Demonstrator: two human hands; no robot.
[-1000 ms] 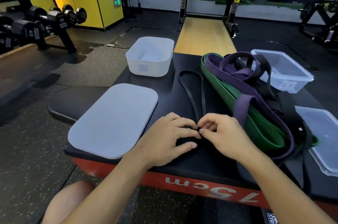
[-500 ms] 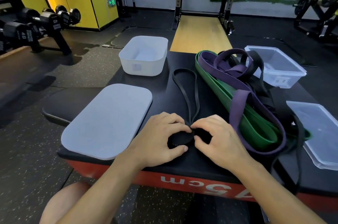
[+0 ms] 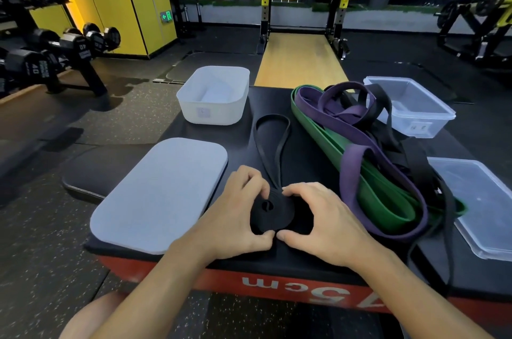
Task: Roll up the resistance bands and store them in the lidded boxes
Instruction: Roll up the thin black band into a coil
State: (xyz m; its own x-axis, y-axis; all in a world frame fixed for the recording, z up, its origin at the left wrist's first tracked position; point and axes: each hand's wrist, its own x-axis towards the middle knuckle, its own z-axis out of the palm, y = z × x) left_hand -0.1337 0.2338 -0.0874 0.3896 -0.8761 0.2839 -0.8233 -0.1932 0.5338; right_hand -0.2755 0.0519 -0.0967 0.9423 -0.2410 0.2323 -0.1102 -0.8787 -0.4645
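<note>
Dumbbells (image 3: pixel 69 45) sit on a rack at the far left, on the floor beside the surface (image 3: pixel 307 153). On the left part of the surface a grey lid (image 3: pixel 158 194) lies flat, near you. Behind it, at the far edge, the white box (image 3: pixel 213 114) stands open.

Your left hand (image 3: pixel 235 216) is just right of the grey lid, close to the near edge. Its fingers and thumb are curled around the left side of the rolled part of the black band (image 3: pixel 270 214). This roll lies flat on the surface like a disc, between your two hands. From the roll, the unrolled rest of the same band runs away from you as a narrow loop, and its far end lies near the white box.

Your right hand (image 3: pixel 324 222) grasps the right side of the roll in the same way, with the fingertips on the far side and the thumb on the near side. The two thumbs almost touch.

Right of this hand a pile of other bands lies on the surface. You see a green band (image 3: pixel 327 142) low in the pile, a purple band (image 3: pixel 352 161) across it, and wide black bands (image 3: pixel 415 169) tangled with them. One black band hangs over the near edge.

At the far right a clear box (image 3: pixel 415 128) stands open, just beside the pile. Nearer to you, at the right edge, a clear lid (image 3: pixel 482 214) lies flat beside the pile.
</note>
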